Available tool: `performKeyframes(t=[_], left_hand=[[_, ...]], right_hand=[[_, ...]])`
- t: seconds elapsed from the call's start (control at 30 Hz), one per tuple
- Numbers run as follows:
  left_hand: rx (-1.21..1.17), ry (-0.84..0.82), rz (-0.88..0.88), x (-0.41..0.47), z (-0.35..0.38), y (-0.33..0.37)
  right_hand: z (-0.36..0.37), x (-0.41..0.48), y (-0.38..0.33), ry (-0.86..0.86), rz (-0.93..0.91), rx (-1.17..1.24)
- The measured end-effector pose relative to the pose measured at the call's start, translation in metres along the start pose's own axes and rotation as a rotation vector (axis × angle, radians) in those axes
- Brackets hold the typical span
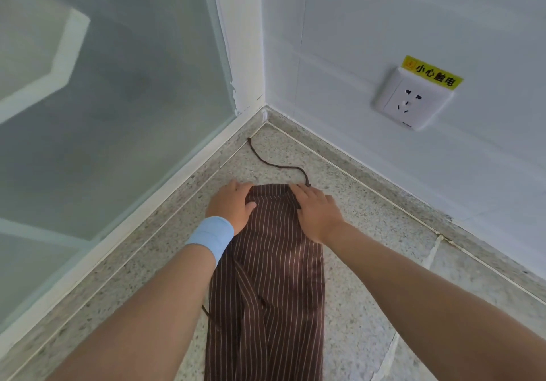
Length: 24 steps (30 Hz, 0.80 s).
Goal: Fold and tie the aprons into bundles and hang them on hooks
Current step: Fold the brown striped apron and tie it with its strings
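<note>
Head view: a brown pinstriped apron (pixel 271 277), folded into a long narrow strip, lies flat on a speckled stone worktop (pixel 369 262) and runs from the bottom edge of the frame toward the corner where a frosted glass panel (pixel 118 100) meets a white tiled wall (pixel 384 26). Left hand (pixel 232 206) rests palm down on the far left corner of the strip; its fingers (pixel 242 187) are extended and flat, gripping nothing. Right hand (pixel 317 214) presses the far right corner, likewise flat and ungripped. A light blue wristband (pixel 211 234) sits on the left wrist. One brown tie cord (pixel 274 166) trails from the far end toward the corner. A wall socket (pixel 412 100) with a yellow label (pixel 431 72) is mounted on the tiles, well apart.
</note>
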<state>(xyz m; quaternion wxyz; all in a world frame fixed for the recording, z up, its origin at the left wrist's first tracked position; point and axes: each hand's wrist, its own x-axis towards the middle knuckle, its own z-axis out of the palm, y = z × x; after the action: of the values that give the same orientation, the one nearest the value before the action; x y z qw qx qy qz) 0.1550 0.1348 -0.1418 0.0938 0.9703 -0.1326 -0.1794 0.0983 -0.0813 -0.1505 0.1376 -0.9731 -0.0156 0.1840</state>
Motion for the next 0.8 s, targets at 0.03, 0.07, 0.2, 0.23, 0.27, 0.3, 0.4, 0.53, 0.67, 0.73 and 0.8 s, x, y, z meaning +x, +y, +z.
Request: performKeyframes(t=[0.03, 0.07, 0.2, 0.23, 0.27, 0.3, 0.4, 0.53, 0.67, 0.73, 0.8], left_hand=[[0.057, -0.010, 0.000, 0.000, 0.002, -0.002], [0.120, -0.006, -0.002, 0.000, 0.004, -0.003], [-0.014, 0.257, 0.046, 0.001, 0.006, -0.008], [-0.069, 0.319, 0.046, 0.001, 0.006, -0.010], [-0.064, 0.359, 0.014, -0.001, 0.004, -0.012], [-0.004, 0.373, -0.050, -0.002, 0.002, -0.013], [0.190, 0.264, -0.251, -0.009, 0.001, -0.022], [0.033, 0.387, -0.057, -0.042, 0.009, -0.015], [-0.034, 0.281, 0.370, -0.097, 0.033, 0.003], [-0.001, 0.145, 0.510, -0.124, 0.055, 0.003], [0.071, 0.074, 0.587, -0.147, 0.071, 0.000]], right_hand=[[0.003, 0.003, 0.000, -0.022, -0.001, -0.051], [0.006, 0.005, 0.001, -0.041, 0.001, -0.082], [0.010, 0.010, 0.004, -0.080, -0.008, -0.135], [0.010, 0.011, 0.004, -0.090, -0.009, -0.145], [0.010, 0.013, 0.005, -0.099, -0.007, -0.150], [0.010, 0.014, 0.005, -0.104, -0.005, -0.152], [0.005, 0.016, 0.004, -0.132, -0.002, -0.192], [0.005, -0.001, -0.010, -0.041, -0.026, -0.297], [0.021, -0.058, -0.036, 0.223, -0.122, -0.153], [0.038, -0.092, -0.045, 0.285, -0.213, -0.102], [0.057, -0.128, -0.053, 0.239, -0.270, -0.063]])
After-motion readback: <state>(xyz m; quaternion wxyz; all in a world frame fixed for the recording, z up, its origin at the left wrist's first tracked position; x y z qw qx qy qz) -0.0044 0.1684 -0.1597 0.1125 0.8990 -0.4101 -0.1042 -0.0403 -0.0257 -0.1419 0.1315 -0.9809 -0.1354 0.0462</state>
